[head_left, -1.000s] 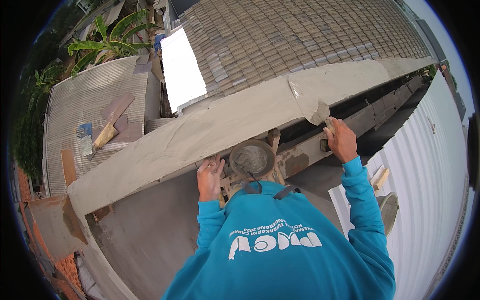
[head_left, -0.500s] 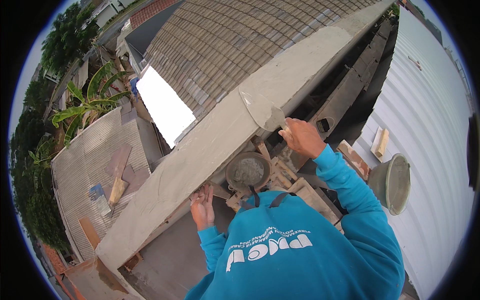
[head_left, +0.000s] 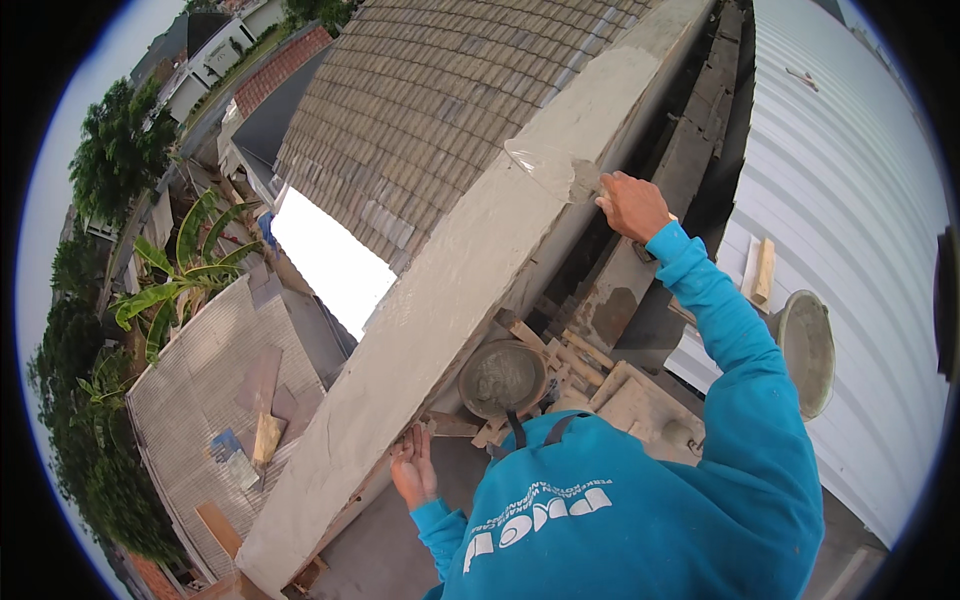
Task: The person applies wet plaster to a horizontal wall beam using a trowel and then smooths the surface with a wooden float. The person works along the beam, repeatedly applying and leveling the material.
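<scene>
Trowel lies with its blade across the grey plastered ledge, and from my remote seat I see the right hand with fingers clenched round its handle by the edge, likely so the blade rests flat. Fingers of the left hand are extended at the ledge's edge, grasping nothing I can see, perhaps for steadiness. A round mortar bucket sits between, seemingly for easy reach.

Under pale sky, a brown tiled roof slopes; rightward spreads ribbed white metal roofing, leftward a banana plant and leafy trees.
</scene>
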Tool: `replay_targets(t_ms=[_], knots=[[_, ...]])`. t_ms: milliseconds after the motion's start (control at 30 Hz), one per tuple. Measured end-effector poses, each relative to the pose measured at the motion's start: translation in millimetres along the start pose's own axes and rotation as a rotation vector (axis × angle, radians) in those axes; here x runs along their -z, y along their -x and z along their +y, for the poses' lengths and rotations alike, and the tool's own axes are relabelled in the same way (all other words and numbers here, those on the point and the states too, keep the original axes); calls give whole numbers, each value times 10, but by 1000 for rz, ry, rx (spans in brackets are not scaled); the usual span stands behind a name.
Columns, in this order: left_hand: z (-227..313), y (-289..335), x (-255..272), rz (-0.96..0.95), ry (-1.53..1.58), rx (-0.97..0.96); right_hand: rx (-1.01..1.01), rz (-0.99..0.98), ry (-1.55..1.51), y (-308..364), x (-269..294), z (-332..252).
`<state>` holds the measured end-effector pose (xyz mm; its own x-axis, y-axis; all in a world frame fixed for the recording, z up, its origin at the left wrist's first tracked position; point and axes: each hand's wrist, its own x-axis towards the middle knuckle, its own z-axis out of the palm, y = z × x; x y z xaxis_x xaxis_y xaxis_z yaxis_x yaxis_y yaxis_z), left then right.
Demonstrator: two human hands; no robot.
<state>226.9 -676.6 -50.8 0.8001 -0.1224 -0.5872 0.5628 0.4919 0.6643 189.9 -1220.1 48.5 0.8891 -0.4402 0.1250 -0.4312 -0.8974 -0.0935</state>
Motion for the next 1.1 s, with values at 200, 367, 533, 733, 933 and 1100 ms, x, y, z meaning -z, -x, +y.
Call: replay_targets(t_ms=[200, 367, 533, 733, 933, 1100], knots=[[-3, 18, -72, 67, -24, -12, -163, -16, 116, -659, -12, 1084], [-3, -4, -77, 97, -43, -1, -345, -68, 23, -1019, 35, 1504], [-14, -31, -43, 111, -37, -4, -329, -155, -132, -993, 9, 1623], [-29, -27, 24, 105, -71, -8, -147, -228, -228, -537, 58, 884], [-45, -43, -5, 110, -31, -17, -2, -177, -275, -120, 78, 496], [-8, -13, -34, 93, -20, -12, -261, -134, -307, -448, 159, 789]])
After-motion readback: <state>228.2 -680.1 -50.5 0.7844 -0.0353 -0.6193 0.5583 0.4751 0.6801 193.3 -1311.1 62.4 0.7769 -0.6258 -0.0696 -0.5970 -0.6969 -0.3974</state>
